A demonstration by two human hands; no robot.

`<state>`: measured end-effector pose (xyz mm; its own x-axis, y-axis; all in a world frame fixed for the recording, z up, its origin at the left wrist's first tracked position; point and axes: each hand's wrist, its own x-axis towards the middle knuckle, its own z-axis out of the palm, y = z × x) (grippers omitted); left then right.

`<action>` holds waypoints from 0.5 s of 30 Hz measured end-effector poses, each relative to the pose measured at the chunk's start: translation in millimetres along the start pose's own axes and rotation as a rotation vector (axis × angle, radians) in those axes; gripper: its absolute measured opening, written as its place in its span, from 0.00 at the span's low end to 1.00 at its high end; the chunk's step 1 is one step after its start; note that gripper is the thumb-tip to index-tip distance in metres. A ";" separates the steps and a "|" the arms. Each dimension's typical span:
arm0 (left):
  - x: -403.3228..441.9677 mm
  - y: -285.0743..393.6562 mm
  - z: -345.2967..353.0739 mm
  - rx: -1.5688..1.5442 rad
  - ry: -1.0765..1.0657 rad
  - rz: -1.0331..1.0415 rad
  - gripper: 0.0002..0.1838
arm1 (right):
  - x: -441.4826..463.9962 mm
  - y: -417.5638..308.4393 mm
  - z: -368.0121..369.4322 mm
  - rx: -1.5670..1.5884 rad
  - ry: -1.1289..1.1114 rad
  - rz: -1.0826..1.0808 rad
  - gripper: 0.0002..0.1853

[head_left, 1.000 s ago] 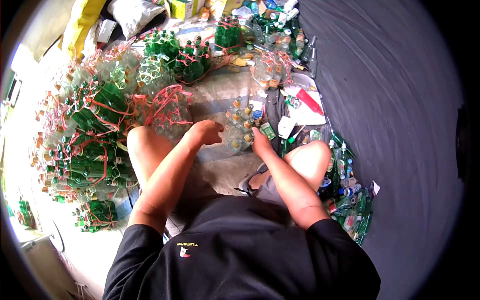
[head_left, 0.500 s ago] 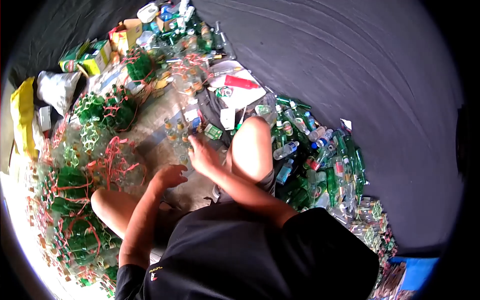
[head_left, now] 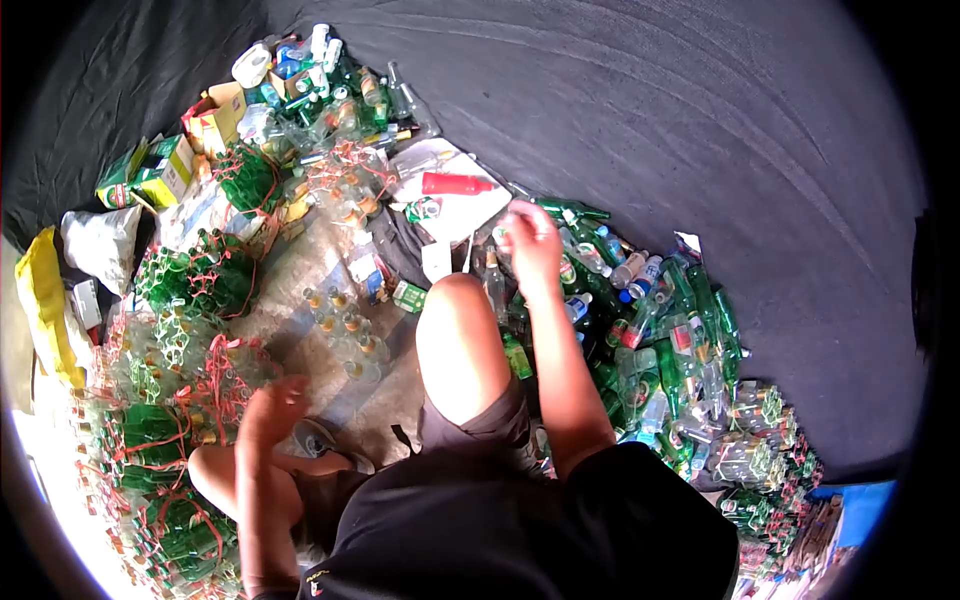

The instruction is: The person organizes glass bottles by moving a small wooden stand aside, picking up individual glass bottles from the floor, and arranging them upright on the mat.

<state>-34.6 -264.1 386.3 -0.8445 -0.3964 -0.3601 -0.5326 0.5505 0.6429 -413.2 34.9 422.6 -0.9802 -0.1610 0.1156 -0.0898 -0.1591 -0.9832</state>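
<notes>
My right hand (head_left: 533, 250) is over the near edge of the loose bottle pile (head_left: 670, 330), beside a white board (head_left: 455, 205) with a red bottle (head_left: 457, 184) on it. Its fingers look bent and are smeared, so any hold is unclear. Low on the left, my left hand (head_left: 275, 405) is blurred, its fingers loosely apart with nothing seen in them, close to clear bottles tied with red string (head_left: 232, 375). Between my hands, a cluster of clear bottles (head_left: 347, 330) stands upright on the floor mat, touched by neither hand.
Tied green bottles (head_left: 222, 275) and many clear bundles line the left side. Farther back are a white sack (head_left: 100, 245), a yellow sack (head_left: 45, 305), cartons (head_left: 165, 170) and more loose bottles (head_left: 345, 100). Dark sheeting (head_left: 680, 110) borders the back and right. My bent knee (head_left: 462, 330) rises beside the clear cluster.
The view has turned to the right. My right hand has left the clear cluster and moved right to the loose pile. My left hand has drawn back left, away from the cluster.
</notes>
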 end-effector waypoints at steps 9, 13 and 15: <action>50.5 -78.8 -39.8 0.549 -0.103 -0.154 0.21 | 44.1 308.7 -130.9 -0.330 0.228 0.790 0.07; 72.6 -28.0 -22.4 0.175 -0.196 -0.227 0.21 | 40.6 360.3 -100.3 -0.490 0.173 0.799 0.13; 81.4 -56.5 -11.0 0.186 -0.212 -0.111 0.16 | 40.5 400.5 -101.8 -1.292 -0.121 0.440 0.23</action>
<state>-72.6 -335.5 328.1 -0.7634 -0.3102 -0.5665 -0.6066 0.6455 0.4640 -506.8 63.9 19.1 -0.9549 -0.0560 -0.2916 0.0568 0.9295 -0.3643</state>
